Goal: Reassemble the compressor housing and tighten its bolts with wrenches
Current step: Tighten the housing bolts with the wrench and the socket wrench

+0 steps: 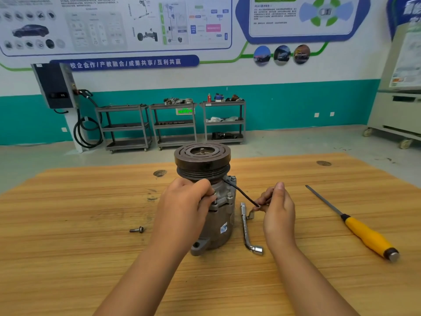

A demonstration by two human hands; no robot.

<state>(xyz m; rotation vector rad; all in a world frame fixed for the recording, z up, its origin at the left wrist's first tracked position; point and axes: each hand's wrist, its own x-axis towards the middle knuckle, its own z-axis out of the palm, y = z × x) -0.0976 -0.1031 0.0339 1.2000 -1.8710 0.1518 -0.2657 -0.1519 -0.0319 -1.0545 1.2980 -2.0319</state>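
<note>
A grey compressor (pixel 218 226) stands upright on the wooden table (pixel 68 258), its dark grooved pulley (pixel 202 163) on top. My left hand (pixel 184 208) pinches a bolt at the housing flange just under the pulley. My right hand (pixel 276 213) pinches the free end of the black wire (pixel 242 192) that runs from the compressor's top right. Bolt heads (pixel 230 195) show on the flange. An L-shaped socket wrench (pixel 247 231) lies right of the compressor. A loose bolt (pixel 137 229) lies on the table to the left.
A yellow-handled file or screwdriver (pixel 362 233) lies diagonally at the right of the table. Two round marks (pixel 160 172) sit near the table's far edge. Grey shelf carts (pixel 173 124) and a wall charger (pixel 55 85) stand far behind.
</note>
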